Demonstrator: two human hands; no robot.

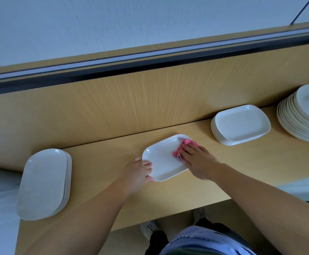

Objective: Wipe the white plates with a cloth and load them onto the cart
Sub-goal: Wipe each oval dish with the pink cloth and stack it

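Head view, pretty simple scene. A glossy white rounded-rectangle plate lies flat on the pale wood-grain worktop. The left hand has its grip closed on the plate's near-left corner, fingers curled over the raised lip.

The right hand isn't clenched at all. Its fingers lie fairly straight and just press a fuzzy pink cloth down onto the plate's far-right corner. The cloth bunches out past the fingertips.

Well off to the left of the left grip there's a short stack of smooth white plates, same rounded shape, at the worktop's end. To the right of the right grip and further back sits a second stack of rectangular white plates. Past that is a taller pile of white plates, cut off by the frame edge. Beyond both grips runs an upright panel with the same streaky wood grain.
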